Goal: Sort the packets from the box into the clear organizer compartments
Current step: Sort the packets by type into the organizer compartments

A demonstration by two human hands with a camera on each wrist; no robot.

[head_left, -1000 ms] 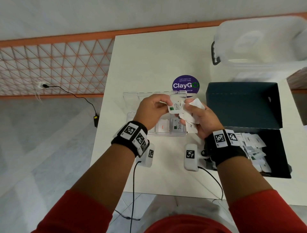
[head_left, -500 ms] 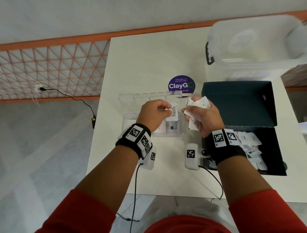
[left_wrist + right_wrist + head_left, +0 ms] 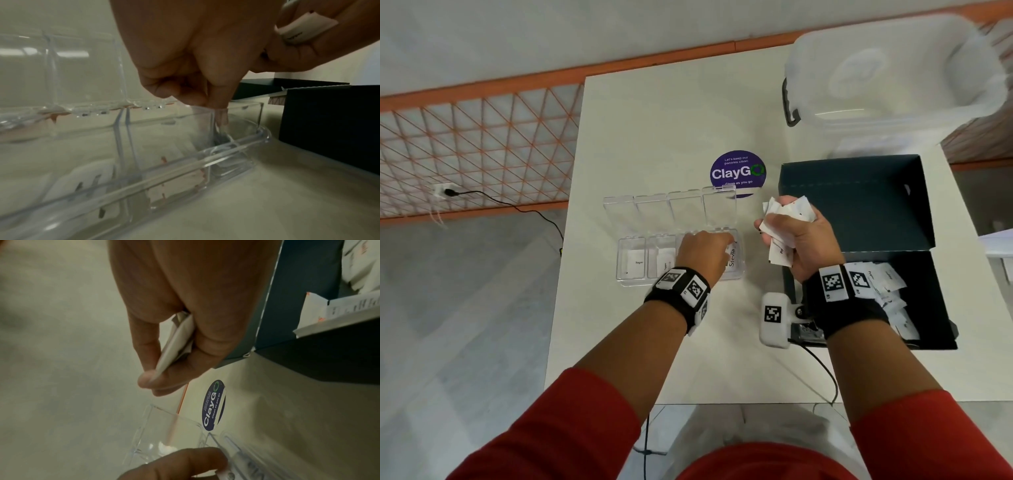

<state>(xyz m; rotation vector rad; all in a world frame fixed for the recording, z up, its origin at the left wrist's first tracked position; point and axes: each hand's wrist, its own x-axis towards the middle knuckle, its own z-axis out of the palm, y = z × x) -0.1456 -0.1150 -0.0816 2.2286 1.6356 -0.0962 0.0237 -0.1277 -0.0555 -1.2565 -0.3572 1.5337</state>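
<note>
The clear organizer (image 3: 619,267) lies open on the white table, with single packets in its left compartments. My left hand (image 3: 724,245) reaches into the rightmost compartment and pinches a white Stevia packet (image 3: 733,257) that lies partly inside it. In the left wrist view the fingertips (image 3: 197,95) dip past the organizer's rim (image 3: 205,159). My right hand (image 3: 774,222) hovers to the right of the organizer and grips a bunch of white packets (image 3: 787,212), seen edge-on between thumb and fingers (image 3: 174,344). The dark box (image 3: 859,205) stands open at the right with several packets (image 3: 887,281) inside.
A large clear lidded bin (image 3: 893,68) stands at the back right. A purple ClayGo sticker (image 3: 738,173) sits behind the organizer's raised lids. An orange mesh railing (image 3: 465,144) and a cable run along the floor to the left of the table.
My left hand took the Stevia packet away from the right hand's bunch and lowered it into the rightmost compartment. The right hand drew back to the right, still holding its bunch.
</note>
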